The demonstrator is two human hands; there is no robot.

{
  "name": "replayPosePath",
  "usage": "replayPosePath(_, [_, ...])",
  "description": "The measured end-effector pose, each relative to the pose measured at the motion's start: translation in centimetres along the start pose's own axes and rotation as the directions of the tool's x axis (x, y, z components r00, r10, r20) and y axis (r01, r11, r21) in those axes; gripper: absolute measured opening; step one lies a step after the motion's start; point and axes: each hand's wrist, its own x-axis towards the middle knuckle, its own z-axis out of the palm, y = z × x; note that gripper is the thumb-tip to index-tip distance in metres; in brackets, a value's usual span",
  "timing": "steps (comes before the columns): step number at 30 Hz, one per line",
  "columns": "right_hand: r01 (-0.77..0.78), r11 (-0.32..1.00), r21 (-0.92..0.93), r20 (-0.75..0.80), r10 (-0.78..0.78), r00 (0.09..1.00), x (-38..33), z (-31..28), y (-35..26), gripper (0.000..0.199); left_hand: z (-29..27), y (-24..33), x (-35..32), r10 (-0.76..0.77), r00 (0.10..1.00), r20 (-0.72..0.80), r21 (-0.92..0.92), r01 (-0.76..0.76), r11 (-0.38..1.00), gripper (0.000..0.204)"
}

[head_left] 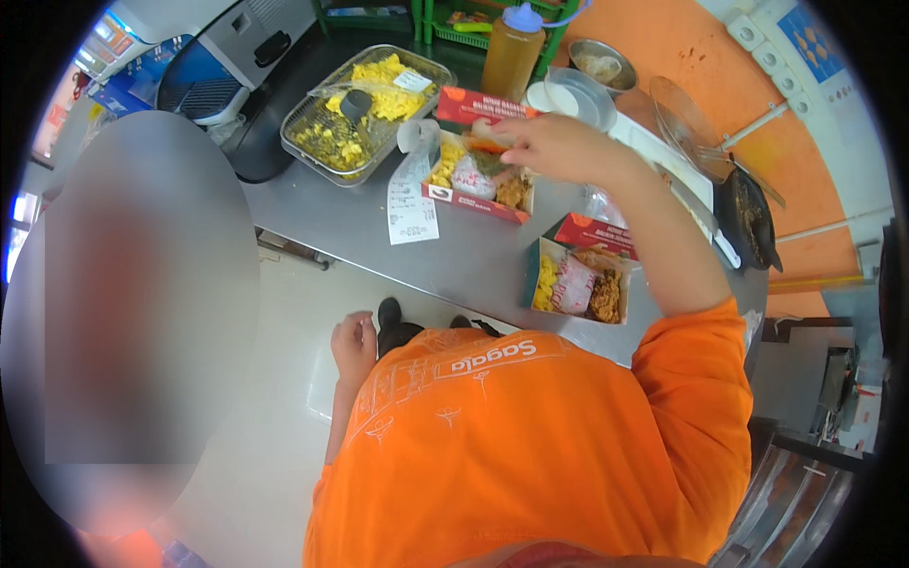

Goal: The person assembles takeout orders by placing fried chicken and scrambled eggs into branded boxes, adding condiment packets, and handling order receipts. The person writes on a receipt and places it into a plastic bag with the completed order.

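My right hand point(554, 147) reaches over an open red food box point(473, 204) on the steel counter point(341, 218). Its fingertips are bunched at the far side of the box, above yellow pieces, a white wrapped portion and fried pieces. Whether the fingers hold anything is unclear. A second open red box point(579, 282) with similar food sits nearer me, under my right forearm. My left hand point(353, 346) hangs beside my orange shirt, off the counter, with its fingers curled and nothing in it.
A metal tray point(365, 99) of yellow food with a dark scoop stands at the back left. A paper receipt point(412, 204) lies beside the far box. A bottle of amber liquid point(511, 52), a metal bowl point(601, 64), a knife point(705, 222) and a dark pan point(750, 222) are to the right. A blurred person point(133, 312) stands at left.
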Motion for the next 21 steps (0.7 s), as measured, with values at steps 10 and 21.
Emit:
replayPosePath(10, [-0.205, 0.629, 0.75, -0.468, 0.723, 0.508, -29.7, 3.4, 2.7, 0.029, 3.5, 8.3, 11.1, 0.446, 0.894, 0.046, -0.057, -0.443, 0.894, 0.016])
replayPosePath(21, [-0.533, 0.542, 0.65, -0.198, 0.798, 0.569, -31.8, 13.6, -0.9, 0.028, 12.6, 15.8, 23.2, 0.65, 0.687, 0.326, 0.356, -0.726, 0.589, 0.025])
